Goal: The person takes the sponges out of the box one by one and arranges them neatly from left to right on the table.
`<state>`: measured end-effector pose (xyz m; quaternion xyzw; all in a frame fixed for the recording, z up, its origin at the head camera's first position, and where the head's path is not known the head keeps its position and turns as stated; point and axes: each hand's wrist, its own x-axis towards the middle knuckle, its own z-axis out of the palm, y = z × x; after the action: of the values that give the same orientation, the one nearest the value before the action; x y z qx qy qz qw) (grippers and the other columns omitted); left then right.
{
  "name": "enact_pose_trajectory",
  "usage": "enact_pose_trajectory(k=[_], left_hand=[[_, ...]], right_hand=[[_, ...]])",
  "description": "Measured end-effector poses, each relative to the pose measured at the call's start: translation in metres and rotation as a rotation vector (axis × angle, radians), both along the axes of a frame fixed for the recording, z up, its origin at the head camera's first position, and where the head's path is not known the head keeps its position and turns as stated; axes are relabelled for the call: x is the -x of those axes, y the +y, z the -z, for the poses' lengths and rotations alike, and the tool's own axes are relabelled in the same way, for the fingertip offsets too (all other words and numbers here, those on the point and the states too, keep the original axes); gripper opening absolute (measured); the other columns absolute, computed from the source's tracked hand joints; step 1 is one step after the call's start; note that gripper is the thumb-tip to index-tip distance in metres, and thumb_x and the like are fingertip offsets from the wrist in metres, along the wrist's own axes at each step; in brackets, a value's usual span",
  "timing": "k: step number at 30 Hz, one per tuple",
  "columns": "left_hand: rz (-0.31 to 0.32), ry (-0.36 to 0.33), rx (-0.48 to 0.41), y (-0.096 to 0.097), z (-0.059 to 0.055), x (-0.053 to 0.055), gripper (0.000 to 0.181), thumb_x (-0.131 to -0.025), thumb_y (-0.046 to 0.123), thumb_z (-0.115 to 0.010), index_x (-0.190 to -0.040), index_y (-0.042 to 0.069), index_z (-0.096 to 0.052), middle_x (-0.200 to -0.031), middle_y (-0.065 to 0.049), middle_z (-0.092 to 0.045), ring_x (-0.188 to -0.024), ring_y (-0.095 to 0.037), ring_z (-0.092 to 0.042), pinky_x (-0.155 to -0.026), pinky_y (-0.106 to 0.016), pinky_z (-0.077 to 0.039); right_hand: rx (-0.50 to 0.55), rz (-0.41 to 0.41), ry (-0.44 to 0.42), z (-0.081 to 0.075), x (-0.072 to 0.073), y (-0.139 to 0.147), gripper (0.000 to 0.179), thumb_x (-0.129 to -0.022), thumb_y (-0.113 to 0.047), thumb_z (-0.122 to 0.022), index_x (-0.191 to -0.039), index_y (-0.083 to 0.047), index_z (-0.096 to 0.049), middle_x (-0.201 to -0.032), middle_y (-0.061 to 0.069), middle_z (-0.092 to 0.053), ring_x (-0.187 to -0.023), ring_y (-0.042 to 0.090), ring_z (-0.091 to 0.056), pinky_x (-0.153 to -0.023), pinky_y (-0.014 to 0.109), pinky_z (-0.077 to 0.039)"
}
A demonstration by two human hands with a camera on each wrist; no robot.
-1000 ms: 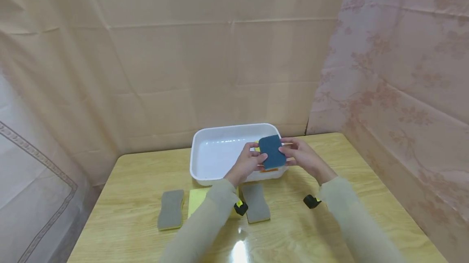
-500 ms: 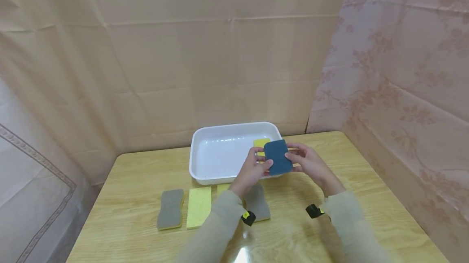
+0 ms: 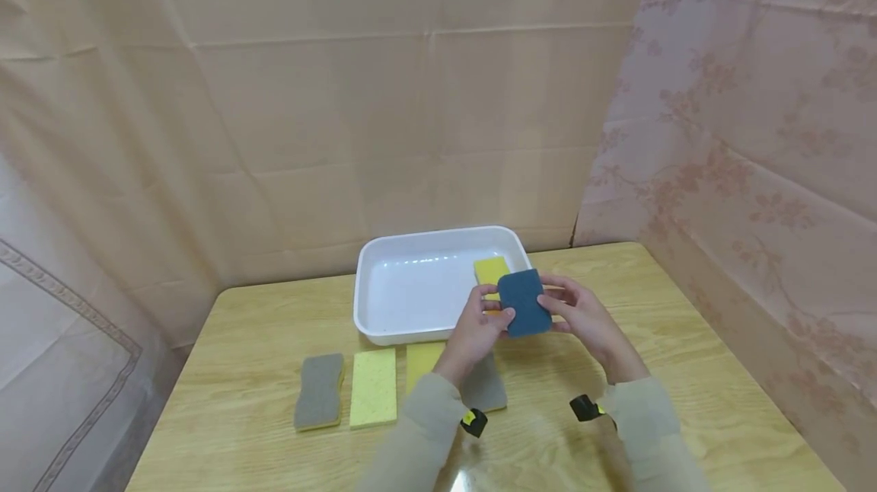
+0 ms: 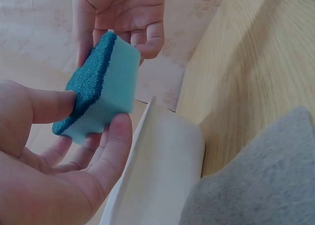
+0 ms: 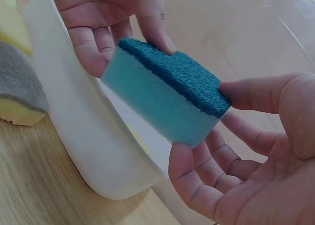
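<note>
Both hands hold one blue scouring sponge (image 3: 524,303) over the front right corner of the white tray (image 3: 404,340). Its dark scouring side faces up, and a light turquoise foam layer shows below it in both wrist views. My left hand (image 3: 474,332) pinches the left end, thumb on the dark side and fingers under the foam. At the opposite end my right hand (image 3: 582,317) grips it the same way, as the right wrist view shows. Inside the tray, at its right end, lies a yellow sponge (image 3: 491,269), partly hidden behind the blue one.
In front of the tray a row of sponges lies on the wooden table (image 3: 260,347): a grey-topped wavy one (image 3: 320,391), a pale yellow one (image 3: 373,388), a yellow one (image 3: 421,362) and another grey-topped one (image 3: 486,385), the last two partly covered by the left arm.
Both hands have moved the blue sponge slightly right and toward the body, keeping their grip. More of the yellow sponge in the tray and of the row on the table now shows.
</note>
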<state>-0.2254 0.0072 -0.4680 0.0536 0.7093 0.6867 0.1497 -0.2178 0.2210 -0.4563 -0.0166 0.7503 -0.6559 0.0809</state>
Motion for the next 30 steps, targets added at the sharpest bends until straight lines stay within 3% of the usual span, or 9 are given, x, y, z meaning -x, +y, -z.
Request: enact_pose_trajectory(k=[12,19,25,30], left_hand=[[0.006,0.069,-0.020,0.004,0.010,-0.019,0.042,-0.103,0.020,-0.061,-0.142,0.014,-0.045,-0.127,-0.010,-0.058,-0.107,-0.023,-0.064,-0.094,-0.051,-0.055],[-0.012,0.060,0.034,0.007,0.014,-0.026,0.039,-0.103,0.025,-0.061,-0.141,0.021,-0.048,-0.124,-0.004,-0.059,-0.101,-0.019,-0.065,-0.092,-0.044,-0.056],[-0.035,0.095,-0.002,0.008,0.025,-0.033,0.039,-0.102,0.016,-0.061,-0.139,0.013,-0.049,-0.123,-0.009,-0.059,-0.097,-0.020,-0.066,-0.085,-0.044,-0.058],[-0.045,0.121,0.054,0.010,0.031,-0.040,0.037,-0.102,0.016,-0.061,-0.138,0.011,-0.051,-0.127,-0.008,-0.057,-0.101,-0.020,-0.066,-0.083,-0.037,-0.058]], right_hand=[[0.000,0.022,-0.007,0.005,-0.018,0.002,0.061,-0.101,-0.030,-0.065,-0.151,-0.004,-0.042,-0.138,0.025,-0.050,-0.109,0.022,-0.059,-0.084,0.034,-0.056],[-0.015,0.030,-0.023,0.011,-0.026,0.003,0.060,-0.102,-0.031,-0.063,-0.151,-0.005,-0.041,-0.142,0.024,-0.049,-0.113,0.027,-0.057,-0.087,0.036,-0.055],[-0.020,0.042,-0.028,0.020,-0.033,-0.001,0.059,-0.102,-0.029,-0.063,-0.150,-0.004,-0.041,-0.141,0.024,-0.049,-0.114,0.029,-0.055,-0.086,0.036,-0.055],[-0.018,0.068,-0.067,0.028,-0.040,-0.003,0.058,-0.103,-0.027,-0.062,-0.151,-0.004,-0.040,-0.141,0.023,-0.048,-0.115,0.029,-0.055,-0.087,0.036,-0.055]])
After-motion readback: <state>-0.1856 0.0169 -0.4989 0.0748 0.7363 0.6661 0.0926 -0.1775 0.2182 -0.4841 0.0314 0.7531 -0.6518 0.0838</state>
